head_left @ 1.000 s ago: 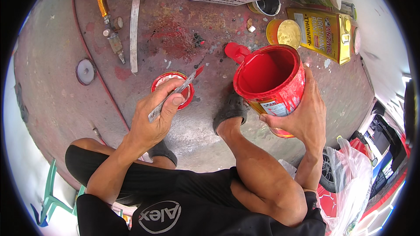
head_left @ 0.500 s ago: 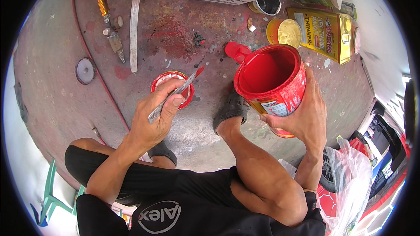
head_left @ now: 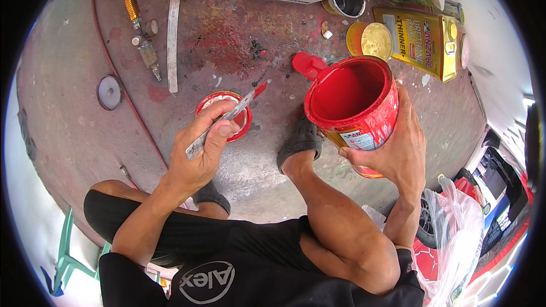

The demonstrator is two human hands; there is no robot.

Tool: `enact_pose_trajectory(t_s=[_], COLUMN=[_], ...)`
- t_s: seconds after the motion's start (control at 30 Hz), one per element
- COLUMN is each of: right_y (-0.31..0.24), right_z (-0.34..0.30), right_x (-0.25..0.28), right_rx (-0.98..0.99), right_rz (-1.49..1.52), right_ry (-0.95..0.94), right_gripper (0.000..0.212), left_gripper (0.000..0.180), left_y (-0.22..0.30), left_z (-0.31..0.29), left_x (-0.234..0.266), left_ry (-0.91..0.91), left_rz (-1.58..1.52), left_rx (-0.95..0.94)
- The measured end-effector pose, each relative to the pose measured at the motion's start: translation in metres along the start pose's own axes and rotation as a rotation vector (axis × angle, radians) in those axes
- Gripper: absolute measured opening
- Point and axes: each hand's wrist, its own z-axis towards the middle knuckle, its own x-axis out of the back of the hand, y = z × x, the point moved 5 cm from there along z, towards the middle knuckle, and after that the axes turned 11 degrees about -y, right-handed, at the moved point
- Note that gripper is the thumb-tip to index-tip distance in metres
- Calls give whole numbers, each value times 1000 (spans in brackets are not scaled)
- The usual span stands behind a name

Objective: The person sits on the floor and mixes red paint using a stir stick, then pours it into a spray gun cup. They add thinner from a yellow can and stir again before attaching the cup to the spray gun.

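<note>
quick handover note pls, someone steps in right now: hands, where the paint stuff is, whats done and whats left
Left hand: grips a flat metal stirring stick, its red-tipped end pointing up-right, above a small red lid on the floor.
Right hand: holds the big red paint can off the floor, tilted toward the person, open.
Nearby: a red cap on the floor behind the can, a yellow rectangular tin, a spray gun at the far left.
Done: can is open, stick is wet with red paint.
Left: stick is outside the can; no paint is pouring.

Head camera looks steeply down, close above the floor (head_left: 68,125).
</note>
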Motion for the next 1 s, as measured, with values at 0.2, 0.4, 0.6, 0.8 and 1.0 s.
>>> enact_pose_trajectory(t_s=[0.2, 0.4, 0.6, 0.8, 1.0], right_y=[-2, -2, 1, 13, 28], right_z=[1, 2, 1, -5, -13], right_x=[0, 0, -4, -21, -40], right_rx=[16, 17, 32, 9, 20], right_rz=[37, 22, 24, 146, 232], right_ry=[-12, 5, 20, 53, 103], right_gripper=[141, 139, 142, 150, 142], left_gripper=[51, 51, 49, 31, 41], left_y=[1, 0, 0, 17, 53], left_z=[0, 0, 5, 28, 61], left_x=[2, 1, 2, -4, -31], left_ry=[-13, 0, -35, -58, -142], left_rz=[50, 34, 64, 217, 381], left_rx=[-3, -8, -18, -196, -392])
